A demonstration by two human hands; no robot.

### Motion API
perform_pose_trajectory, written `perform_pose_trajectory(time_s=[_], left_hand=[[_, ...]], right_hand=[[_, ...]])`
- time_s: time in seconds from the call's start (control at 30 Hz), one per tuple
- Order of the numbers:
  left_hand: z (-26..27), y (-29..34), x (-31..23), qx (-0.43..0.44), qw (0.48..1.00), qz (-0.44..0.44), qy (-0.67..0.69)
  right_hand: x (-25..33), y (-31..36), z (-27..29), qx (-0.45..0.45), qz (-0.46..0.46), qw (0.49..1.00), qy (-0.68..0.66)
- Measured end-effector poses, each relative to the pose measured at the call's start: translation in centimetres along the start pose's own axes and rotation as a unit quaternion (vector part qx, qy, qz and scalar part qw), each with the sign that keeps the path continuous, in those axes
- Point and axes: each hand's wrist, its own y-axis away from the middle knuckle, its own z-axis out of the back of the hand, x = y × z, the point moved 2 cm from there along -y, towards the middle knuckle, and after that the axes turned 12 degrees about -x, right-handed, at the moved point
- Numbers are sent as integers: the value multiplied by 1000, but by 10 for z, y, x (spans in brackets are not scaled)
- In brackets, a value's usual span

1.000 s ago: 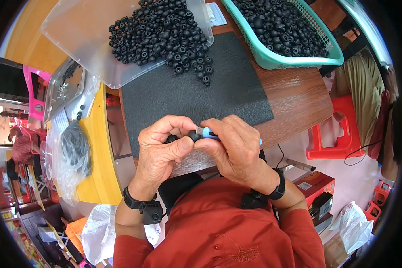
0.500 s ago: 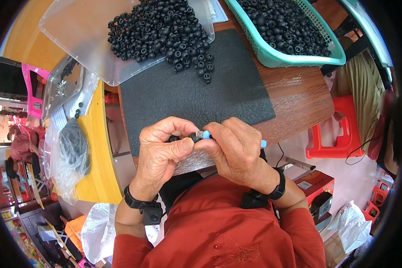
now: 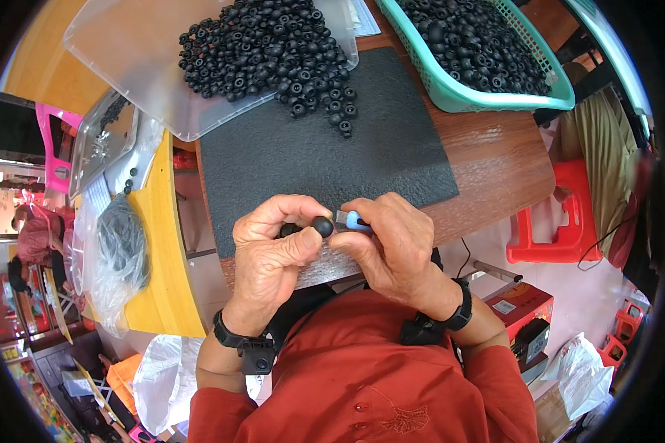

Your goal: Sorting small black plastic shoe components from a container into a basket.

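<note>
My left hand [image 3: 264, 247] pinches a round black rubber piece [image 3: 322, 226] between thumb and forefinger, above the near edge of the table. Further back in the same fingers, another black piece [image 3: 289, 229] shows in part. My right hand [image 3: 397, 240] is closed around a small blue-handled knife [image 3: 357, 221]. Its short, flat grey blade points left at the round piece, with a narrow gap between them. Most of the handle is hidden by my fingers.
A black mat [image 3: 325, 159] lies on the brown table [image 3: 495, 159]. Many black pieces [image 3: 266, 55] spill from a tipped clear bin [image 3: 137, 70]; more fill a turquoise basket [image 3: 488, 101]. A red stool [image 3: 554, 236] stands right, a yellow table [image 3: 166, 273] left.
The knife blade has come away from the black piece, opening a small gap to its right. The piece has turned and now shows a smooth rounded side.
</note>
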Motion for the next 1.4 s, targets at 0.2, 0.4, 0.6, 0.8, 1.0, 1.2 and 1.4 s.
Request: perform_pose_trajectory(time_s=[0.2, 0.4, 0.6, 0.8, 1.0, 1.2, 1.4], left_hand=[[-1, -6, 1, -12, 1000, -3, -19], [-6, -5, 3, -34, 998, 14, -59], [3, -21, -4, -66, 989, 134, 8], [-41, -50, -28, -16, 988, 149, -45], [-131, -104, -33, 107, 972, 153, -142], [-262, -188, -59, 129, 980, 3, -149], [-267, -208, -72, 107, 963, -127, -214]], right_hand=[[-2, -7, -1, 10, 0, 1000, 6], [-2, -2, 4, 4, 16, 999, 42], [-6, 7, 9, -33, 14, 997, 75], [-20, 13, 28, -39, 32, 989, 136], [-35, 16, 28, -18, 45, 983, 176], [-33, 16, 28, -22, 67, 981, 183], [-29, 15, 28, -18, 65, 982, 179]])
